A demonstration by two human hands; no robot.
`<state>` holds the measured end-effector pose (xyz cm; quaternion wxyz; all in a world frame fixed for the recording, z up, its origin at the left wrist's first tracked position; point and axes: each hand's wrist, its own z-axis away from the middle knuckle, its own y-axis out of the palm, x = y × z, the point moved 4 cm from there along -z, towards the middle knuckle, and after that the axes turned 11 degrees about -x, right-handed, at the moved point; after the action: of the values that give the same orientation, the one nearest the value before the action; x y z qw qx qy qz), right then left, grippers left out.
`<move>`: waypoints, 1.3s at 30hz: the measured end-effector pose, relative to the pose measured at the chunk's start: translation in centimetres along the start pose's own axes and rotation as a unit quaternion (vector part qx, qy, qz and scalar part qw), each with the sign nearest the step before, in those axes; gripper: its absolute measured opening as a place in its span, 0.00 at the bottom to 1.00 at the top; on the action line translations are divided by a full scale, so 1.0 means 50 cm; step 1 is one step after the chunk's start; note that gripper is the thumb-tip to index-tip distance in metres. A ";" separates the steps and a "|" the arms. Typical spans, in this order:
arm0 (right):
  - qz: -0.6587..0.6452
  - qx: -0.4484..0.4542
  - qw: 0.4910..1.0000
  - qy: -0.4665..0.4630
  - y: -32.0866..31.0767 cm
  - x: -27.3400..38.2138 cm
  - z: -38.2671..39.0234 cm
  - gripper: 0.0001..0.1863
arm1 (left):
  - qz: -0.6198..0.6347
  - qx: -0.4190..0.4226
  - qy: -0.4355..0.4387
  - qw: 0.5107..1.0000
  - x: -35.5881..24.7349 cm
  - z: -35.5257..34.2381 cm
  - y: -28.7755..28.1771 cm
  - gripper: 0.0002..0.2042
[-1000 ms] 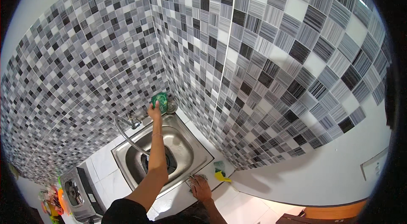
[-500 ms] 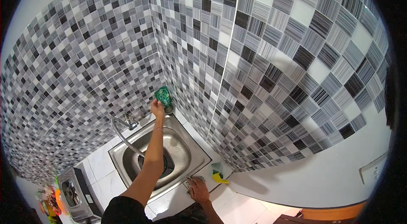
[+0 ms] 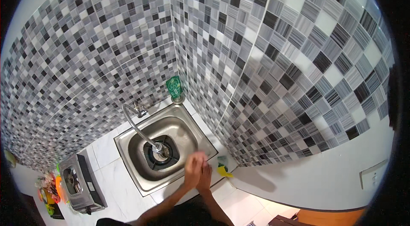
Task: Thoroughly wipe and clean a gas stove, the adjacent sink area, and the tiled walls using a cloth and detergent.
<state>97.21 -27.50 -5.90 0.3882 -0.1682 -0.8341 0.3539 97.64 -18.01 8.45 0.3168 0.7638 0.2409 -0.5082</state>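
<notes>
My left hand (image 3: pixel 194 171) and my right hand (image 3: pixel 205 178) are together over the near right edge of the steel sink (image 3: pixel 137 182). The left hand's fingers are smeared by motion, and those of the right are partly hidden behind it. Whatever lies between the hands is not visible. Inside the basin rests a round black burner grate (image 3: pixel 150 160). A flexible metal faucet (image 3: pixel 136 128) curves down over the grate. In the far corner a green pouch (image 3: pixel 174 86) stands on a small round holder (image 3: pixel 178 99), apart from both hands.
Just right of the hands, a yellow cloth or sponge (image 3: pixel 224 172) lies beside a small greenish item (image 3: pixel 222 160). A metal gas stove (image 3: pixel 87 202) sits on the white tiled counter (image 3: pixel 112 174) to the left. Mosaic tile walls (image 3: pixel 205 51) close in the far and right sides.
My left hand has come back from the green pouch to my right hand, leaving the pouch in the corner. The grey crumpled scrubber under my right hand earlier no longer shows.
</notes>
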 end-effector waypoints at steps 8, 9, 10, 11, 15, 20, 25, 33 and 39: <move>0.071 -0.083 0.988 0.106 0.186 -0.064 -0.218 0.25 | -0.203 -0.081 -0.057 0.974 -0.170 0.172 -0.314 0.07; 0.083 -0.051 0.988 0.119 0.208 -0.070 -0.249 0.26 | -0.204 -0.124 -0.090 0.967 -0.179 0.178 -0.350 0.07; 0.083 -0.086 0.988 0.092 0.218 -0.062 -0.271 0.26 | -0.229 -0.172 -0.109 0.952 -0.189 0.187 -0.378 0.07; 0.084 -0.067 0.990 0.088 0.236 -0.062 -0.297 0.26 | -0.216 -0.206 -0.114 0.948 -0.198 0.192 -0.401 0.07; 0.081 -0.025 0.996 0.017 0.327 -0.040 -0.402 0.24 | -0.227 -0.353 -0.099 0.902 -0.224 0.233 -0.453 0.05; 0.028 0.004 0.997 -0.073 0.470 0.019 -0.535 0.22 | -0.264 -0.417 -0.141 0.858 -0.219 0.294 -0.457 0.09; -0.142 -0.042 0.974 -0.170 0.553 0.165 -0.488 0.24 | -0.298 -0.415 -0.169 0.843 -0.230 0.308 -0.441 0.08; -0.373 0.093 0.890 -0.244 0.620 0.470 -0.287 0.29 | -0.280 -0.434 -0.206 0.831 -0.247 0.291 -0.457 0.13; -0.436 0.188 0.865 -0.162 0.597 0.590 -0.178 0.22 | -0.261 -0.463 -0.169 0.830 -0.251 0.291 -0.477 0.07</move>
<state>85.26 13.65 -7.88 0.3869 0.3483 -0.7911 0.3211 67.50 -12.87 10.29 0.5247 0.3384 0.5811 -0.5220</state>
